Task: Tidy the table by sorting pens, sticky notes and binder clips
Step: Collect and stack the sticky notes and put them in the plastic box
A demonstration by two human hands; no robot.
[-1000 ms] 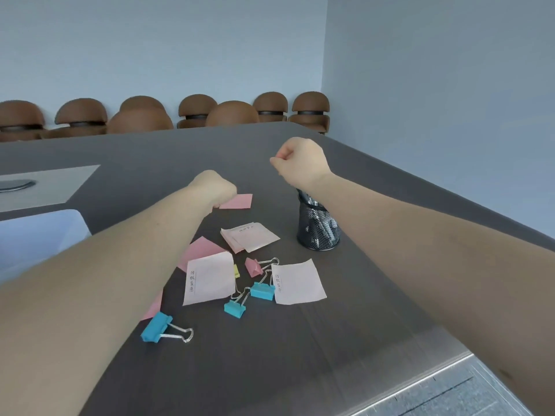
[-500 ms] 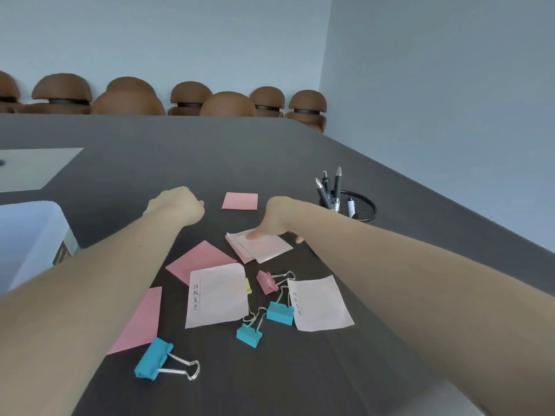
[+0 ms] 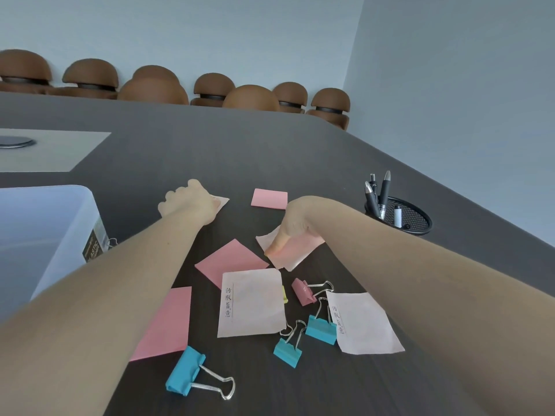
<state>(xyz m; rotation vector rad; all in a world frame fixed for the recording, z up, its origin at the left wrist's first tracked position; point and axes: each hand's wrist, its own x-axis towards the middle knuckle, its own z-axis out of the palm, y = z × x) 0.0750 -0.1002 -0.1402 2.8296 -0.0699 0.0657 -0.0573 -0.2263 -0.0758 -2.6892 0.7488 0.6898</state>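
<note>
Reaching across the dark table point(image 3: 300, 151), the right hand point(image 3: 292, 223) bends down at the wrist, thumb pressing a pale sticky-note stack point(image 3: 289, 250) near the pen cup point(image 3: 401, 216). The left hand point(image 3: 189, 202), knuckles up, pinches another note point(image 3: 220, 202).

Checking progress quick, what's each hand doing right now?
Left hand: closed on a pale note.
Right hand: fingers pinching the pale note stack.
</note>
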